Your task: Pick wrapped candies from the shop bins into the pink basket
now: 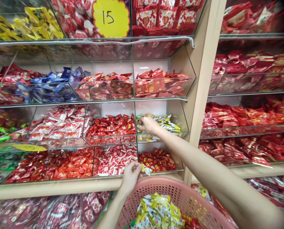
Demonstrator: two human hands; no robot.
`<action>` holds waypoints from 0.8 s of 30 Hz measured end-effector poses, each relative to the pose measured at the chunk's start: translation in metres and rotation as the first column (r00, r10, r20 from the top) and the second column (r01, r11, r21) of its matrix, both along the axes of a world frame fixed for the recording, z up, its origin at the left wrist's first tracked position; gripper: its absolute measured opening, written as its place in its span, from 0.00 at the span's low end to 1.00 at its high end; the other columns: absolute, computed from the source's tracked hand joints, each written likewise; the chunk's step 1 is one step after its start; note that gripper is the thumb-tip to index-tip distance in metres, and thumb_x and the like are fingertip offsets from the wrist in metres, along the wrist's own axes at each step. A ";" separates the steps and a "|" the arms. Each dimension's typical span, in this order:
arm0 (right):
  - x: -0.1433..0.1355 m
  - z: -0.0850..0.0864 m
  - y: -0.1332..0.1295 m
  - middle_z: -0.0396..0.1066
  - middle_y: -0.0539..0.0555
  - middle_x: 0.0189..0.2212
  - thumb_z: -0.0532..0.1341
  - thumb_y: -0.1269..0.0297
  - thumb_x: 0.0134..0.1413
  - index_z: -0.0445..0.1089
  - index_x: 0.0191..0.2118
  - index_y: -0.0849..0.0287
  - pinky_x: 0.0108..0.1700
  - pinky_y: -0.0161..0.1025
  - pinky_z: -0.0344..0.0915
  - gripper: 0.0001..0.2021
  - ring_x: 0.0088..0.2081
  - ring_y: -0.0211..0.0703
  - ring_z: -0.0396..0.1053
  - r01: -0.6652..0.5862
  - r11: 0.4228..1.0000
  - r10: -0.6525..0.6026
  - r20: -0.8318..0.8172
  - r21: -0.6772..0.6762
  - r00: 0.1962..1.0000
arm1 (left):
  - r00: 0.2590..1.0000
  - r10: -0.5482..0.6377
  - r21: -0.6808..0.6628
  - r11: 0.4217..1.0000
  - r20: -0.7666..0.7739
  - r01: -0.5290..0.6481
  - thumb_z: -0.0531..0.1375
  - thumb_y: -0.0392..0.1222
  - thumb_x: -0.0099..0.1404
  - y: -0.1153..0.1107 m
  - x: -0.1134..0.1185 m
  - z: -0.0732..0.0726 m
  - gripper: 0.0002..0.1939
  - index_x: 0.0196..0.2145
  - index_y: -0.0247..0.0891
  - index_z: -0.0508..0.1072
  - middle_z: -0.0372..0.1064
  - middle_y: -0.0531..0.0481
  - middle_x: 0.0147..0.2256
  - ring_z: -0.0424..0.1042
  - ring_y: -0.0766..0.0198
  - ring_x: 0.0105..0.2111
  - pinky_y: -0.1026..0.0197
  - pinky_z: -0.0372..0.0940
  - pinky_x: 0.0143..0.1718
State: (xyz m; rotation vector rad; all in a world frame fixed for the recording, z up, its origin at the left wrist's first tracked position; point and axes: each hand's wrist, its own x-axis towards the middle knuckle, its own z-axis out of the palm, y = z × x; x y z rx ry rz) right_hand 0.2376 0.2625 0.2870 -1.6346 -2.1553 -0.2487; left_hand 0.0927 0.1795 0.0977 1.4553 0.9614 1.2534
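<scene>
My left hand is closed just above the far rim of a pink plastic basket. Between its fingertips is a yellow-and-white wrapped candy. My right hand reaches into a clear shelf bin of similar yellow-and-white wrapped candies, at the bin's left side. Its fingers are curled together, and what they may hold is hidden. Inside the basket lies a heap of yellow-and-white candies, with some red wrappers beside it at the lower right.
Clear divided shelves hold red, white, blue and green wrapped sweets. A wooden upright stands right of my right forearm. A yellow price sign hangs above. Bagged goods lie under the bottom shelf.
</scene>
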 end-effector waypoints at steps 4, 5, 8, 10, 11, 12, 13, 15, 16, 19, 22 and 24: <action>0.000 0.000 -0.002 0.73 0.55 0.36 0.62 0.63 0.46 0.71 0.37 0.57 0.35 0.33 0.59 0.09 0.39 0.44 0.69 0.007 1.000 -0.006 -0.024 0.029 1.000 | 1.000 0.003 0.006 1.000 0.002 -0.003 0.61 0.55 0.54 0.001 0.000 0.000 0.18 0.27 0.35 0.68 0.63 0.56 0.16 0.60 0.71 0.14 0.70 0.53 0.15; 0.000 0.000 -0.003 0.73 0.54 0.35 0.60 0.64 0.47 0.71 0.36 0.57 0.34 0.33 0.59 0.08 0.38 0.43 0.69 0.006 0.999 -0.005 -0.033 0.042 0.999 | 1.000 0.000 0.007 1.000 0.001 0.000 0.61 0.54 0.54 0.001 0.000 -0.001 0.18 0.27 0.35 0.68 0.63 0.56 0.16 0.60 0.71 0.14 0.70 0.53 0.15; 0.001 0.000 -0.006 0.73 0.54 0.34 0.57 0.69 0.49 0.71 0.34 0.57 0.34 0.34 0.58 0.07 0.37 0.43 0.69 0.004 0.996 0.001 -0.059 0.088 0.998 | 1.000 -0.007 0.010 1.000 -0.009 0.007 0.61 0.54 0.55 0.002 -0.001 -0.002 0.17 0.27 0.35 0.68 0.63 0.56 0.16 0.60 0.71 0.14 0.70 0.53 0.14; 0.001 0.000 -0.007 0.73 0.55 0.33 0.55 0.70 0.49 0.71 0.33 0.57 0.34 0.34 0.58 0.08 0.37 0.43 0.69 0.006 0.993 0.003 -0.079 0.117 0.997 | 1.000 -0.006 0.010 1.000 -0.016 0.006 0.60 0.54 0.55 0.002 -0.002 -0.003 0.17 0.28 0.35 0.68 0.63 0.56 0.16 0.60 0.71 0.14 0.70 0.53 0.14; 0.001 0.001 -0.008 0.72 0.55 0.34 0.55 0.70 0.50 0.71 0.34 0.57 0.35 0.34 0.58 0.08 0.37 0.43 0.68 0.006 0.992 0.005 -0.088 0.130 0.996 | 1.000 -0.005 0.009 1.000 -0.018 0.005 0.60 0.54 0.55 0.002 -0.002 -0.002 0.17 0.28 0.35 0.68 0.64 0.56 0.16 0.60 0.71 0.14 0.70 0.53 0.14; 0.001 0.001 -0.009 0.72 0.55 0.34 0.54 0.70 0.51 0.71 0.34 0.57 0.35 0.35 0.58 0.09 0.37 0.44 0.68 0.007 0.990 0.007 -0.096 0.141 0.995 | 1.000 -0.003 0.007 1.000 -0.019 0.004 0.60 0.54 0.55 0.002 -0.001 -0.002 0.17 0.28 0.35 0.68 0.64 0.56 0.17 0.60 0.71 0.14 0.70 0.54 0.14; 0.001 0.002 -0.011 0.72 0.56 0.35 0.54 0.69 0.52 0.71 0.34 0.57 0.35 0.35 0.58 0.09 0.37 0.43 0.68 0.008 0.988 0.008 -0.106 0.153 0.994 | 1.000 -0.003 0.005 1.000 -0.020 0.003 0.60 0.54 0.55 0.002 -0.001 -0.002 0.17 0.28 0.35 0.68 0.64 0.56 0.17 0.60 0.71 0.14 0.70 0.54 0.14; 0.001 0.003 -0.013 0.71 0.56 0.35 0.53 0.69 0.53 0.71 0.35 0.58 0.35 0.35 0.58 0.09 0.36 0.43 0.67 0.014 0.983 0.014 -0.147 0.185 0.989 | 1.000 0.001 0.005 1.000 -0.019 0.000 0.61 0.54 0.55 0.001 -0.001 -0.001 0.17 0.28 0.34 0.68 0.64 0.56 0.16 0.60 0.71 0.15 0.70 0.54 0.14; 0.001 0.004 -0.015 0.71 0.56 0.35 0.53 0.69 0.52 0.71 0.34 0.58 0.35 0.35 0.58 0.09 0.35 0.42 0.67 0.020 0.978 0.017 -0.179 0.206 0.984 | 1.000 0.002 0.005 1.000 -0.016 -0.002 0.61 0.54 0.55 0.001 0.000 -0.001 0.18 0.28 0.34 0.68 0.63 0.56 0.16 0.60 0.71 0.15 0.70 0.54 0.14; 0.002 0.005 -0.015 0.70 0.55 0.34 0.53 0.69 0.51 0.71 0.32 0.58 0.34 0.34 0.58 0.09 0.33 0.41 0.66 0.042 0.961 0.045 -0.309 0.272 0.950 | 1.000 -0.002 -0.005 1.000 -0.012 0.002 0.61 0.54 0.55 0.001 0.000 0.000 0.18 0.28 0.34 0.68 0.64 0.56 0.16 0.60 0.71 0.14 0.70 0.54 0.14; 0.005 0.004 -0.011 0.69 0.54 0.32 0.54 0.69 0.49 0.71 0.30 0.59 0.36 0.34 0.59 0.08 0.32 0.39 0.65 0.054 0.952 0.091 -0.446 0.302 0.890 | 1.000 -0.007 -0.009 1.000 -0.009 0.006 0.61 0.54 0.55 0.000 -0.001 -0.001 0.18 0.28 0.34 0.68 0.64 0.56 0.16 0.61 0.71 0.15 0.70 0.54 0.14; 0.008 0.003 -0.007 0.69 0.54 0.31 0.55 0.69 0.47 0.71 0.29 0.60 0.37 0.34 0.60 0.07 0.32 0.38 0.65 0.060 0.955 0.110 -0.534 0.291 0.838 | 1.000 -0.006 -0.006 1.000 -0.005 0.006 0.61 0.55 0.54 0.001 -0.001 -0.001 0.18 0.28 0.34 0.68 0.64 0.56 0.16 0.61 0.71 0.15 0.70 0.54 0.14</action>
